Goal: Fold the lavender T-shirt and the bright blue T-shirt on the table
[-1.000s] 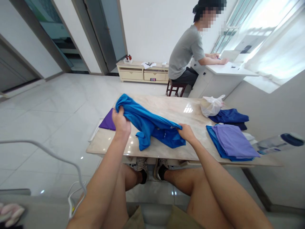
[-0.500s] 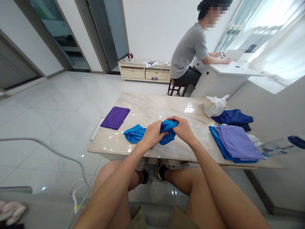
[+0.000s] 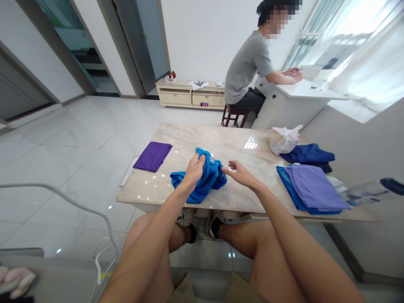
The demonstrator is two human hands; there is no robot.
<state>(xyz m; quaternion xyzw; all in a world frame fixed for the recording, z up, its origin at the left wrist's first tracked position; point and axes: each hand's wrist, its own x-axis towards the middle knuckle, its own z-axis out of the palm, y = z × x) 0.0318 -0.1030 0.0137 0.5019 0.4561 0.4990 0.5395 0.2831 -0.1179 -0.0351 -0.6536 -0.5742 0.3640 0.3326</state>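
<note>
This looks like a home's living room: a low marble-look table point(image 3: 240, 139) in the middle, a cream drawer cabinet point(image 3: 175, 99) against a white wall point(image 3: 195, 42) at 12 o'clock, a grey door point(image 3: 137, 46) at 11, white curtains point(image 3: 377, 59) at 2, a broad grey seat point(image 3: 63, 277) at 8, and glossy floor tiles point(image 3: 78, 143) at 9.

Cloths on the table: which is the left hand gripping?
The crumpled bright blue cloth, bunched in the left hand. The purple cloth lies folded to its left; the lavender cloth tops the pile at right.
</note>
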